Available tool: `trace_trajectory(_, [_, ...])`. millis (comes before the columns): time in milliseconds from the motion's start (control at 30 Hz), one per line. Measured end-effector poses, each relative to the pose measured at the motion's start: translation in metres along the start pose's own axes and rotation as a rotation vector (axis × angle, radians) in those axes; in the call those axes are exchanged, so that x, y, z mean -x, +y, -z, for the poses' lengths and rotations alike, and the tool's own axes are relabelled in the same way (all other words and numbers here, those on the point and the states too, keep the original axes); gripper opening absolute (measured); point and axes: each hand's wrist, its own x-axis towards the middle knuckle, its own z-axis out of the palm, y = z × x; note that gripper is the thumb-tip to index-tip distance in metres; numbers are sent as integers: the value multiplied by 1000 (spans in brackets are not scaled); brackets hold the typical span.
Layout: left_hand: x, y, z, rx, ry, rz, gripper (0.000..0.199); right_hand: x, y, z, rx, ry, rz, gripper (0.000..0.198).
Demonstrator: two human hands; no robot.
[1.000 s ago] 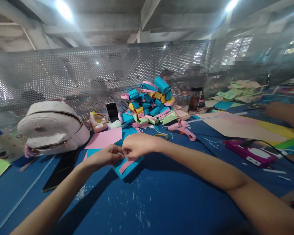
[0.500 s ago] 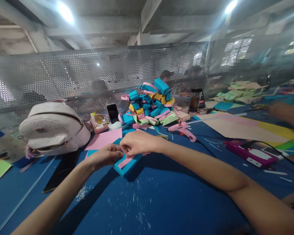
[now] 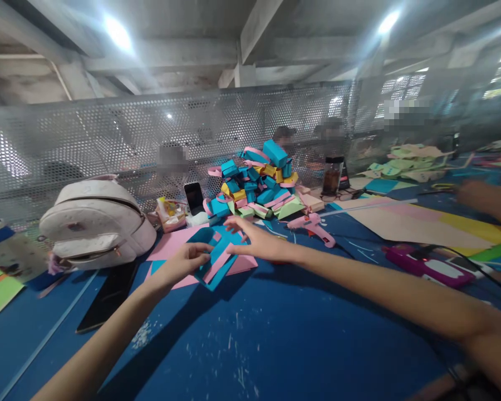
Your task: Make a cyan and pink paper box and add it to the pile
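Observation:
My left hand (image 3: 187, 259) pinches the left side of a folded blue paper piece (image 3: 212, 283) between thumb and fingers. A pink paper strip (image 3: 218, 264) runs slantwise across the blue paper. On its right side, my right hand (image 3: 256, 240) has its fingers apart, close to the paper's upper edge; whether a fingertip touches it I cannot tell. Pink paper sheets (image 3: 244, 266) lie on the table beneath. Behind my hands rises a heap of blue and yellow paper boxes (image 3: 265, 195) with pink strips.
To the left stand a white backpack (image 3: 96, 223) and a bottle (image 3: 23, 253), with a dark phone (image 3: 106, 301) lying near. A pink glue gun (image 3: 313, 225) and a magenta power strip (image 3: 428, 264) with cables lie right. Another person's hand (image 3: 486, 200) is at far right.
The blue paper has gone from a closed box shape to a more opened-out one. My right hand has drawn back to the right and its fingers have spread. The view has tilted slightly.

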Motion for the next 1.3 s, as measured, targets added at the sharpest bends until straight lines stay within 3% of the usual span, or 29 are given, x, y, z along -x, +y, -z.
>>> trace_trajectory(100, [1,6,-9,-98,5,-77,31,15,34,-20,-334,-69,-169,69])
trace_trajectory(267, [5,12,-29,-321,94,-115,28,37,55,-42,-598,1,-211,75])
trace_trajectory(367, [6,11,-40,-445,138,-110,31,45,57,-47,-599,46,-188,72])
trace_trajectory(533, [4,9,-47,-533,125,-123,30,49,53,-45,-558,-10,-154,55])
trace_trajectory(967, [-1,-12,-44,-551,134,-104,41,51,50,-45,-487,4,-178,45])
trace_trajectory(1300, [5,0,-35,-562,25,-70,40,50,49,-44,-496,4,-160,46])
